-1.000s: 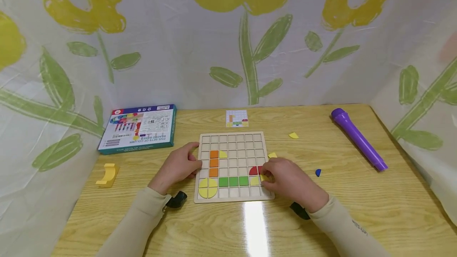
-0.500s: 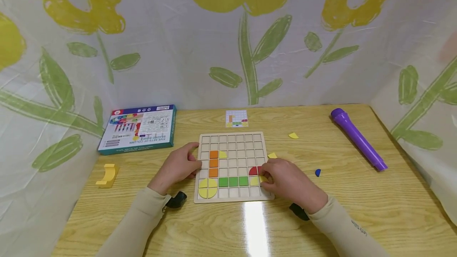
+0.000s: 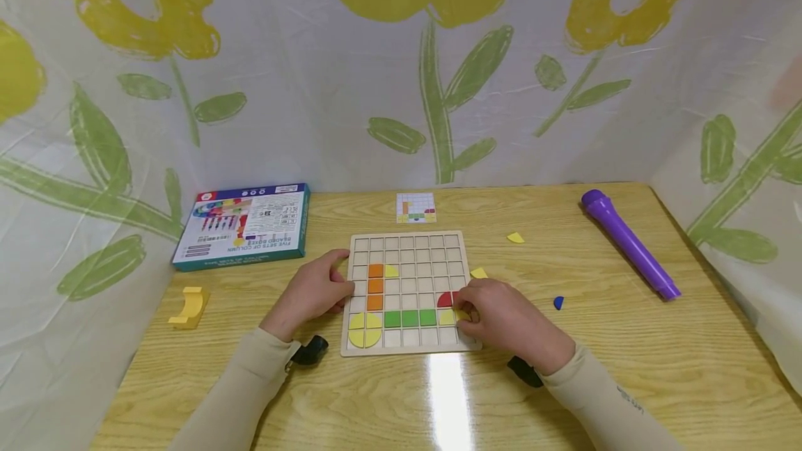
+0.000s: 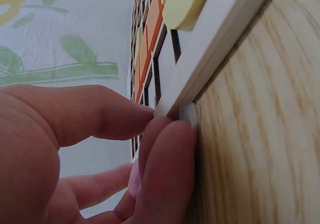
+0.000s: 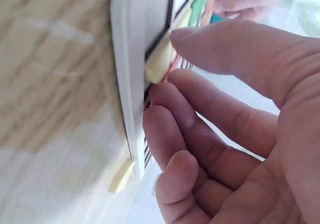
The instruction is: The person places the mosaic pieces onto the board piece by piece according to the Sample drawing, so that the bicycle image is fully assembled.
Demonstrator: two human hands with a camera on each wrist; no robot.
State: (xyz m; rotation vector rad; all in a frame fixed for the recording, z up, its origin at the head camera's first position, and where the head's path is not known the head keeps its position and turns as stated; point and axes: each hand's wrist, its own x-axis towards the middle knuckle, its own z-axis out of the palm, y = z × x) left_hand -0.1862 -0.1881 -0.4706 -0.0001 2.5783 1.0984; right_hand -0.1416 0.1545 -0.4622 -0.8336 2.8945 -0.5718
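Note:
A wooden grid board (image 3: pixel 410 268) lies on the table. Orange squares (image 3: pixel 375 285), green squares (image 3: pixel 410 318), a yellow circle of quarter pieces (image 3: pixel 365 330) and red quarter-circle pieces (image 3: pixel 444 300) sit in its cells. My left hand (image 3: pixel 313 291) pinches the board's left edge, thumb on top, as the left wrist view shows. At the right edge, my right hand (image 3: pixel 510 319) pinches a yellow quarter-circle tile (image 5: pixel 159 64) between thumb and fingers, low over a cell beside another yellow piece (image 3: pixel 446 317). The right hand covers part of the red and yellow pieces.
Beyond the board lies a small pattern card (image 3: pixel 415 208). Loose yellow pieces (image 3: pixel 515 237) and a blue half-circle piece (image 3: pixel 559 303) lie to the right, near a purple toy microphone (image 3: pixel 629 244). On the left are a box (image 3: pixel 244 227) and a yellow curved block (image 3: pixel 189 308).

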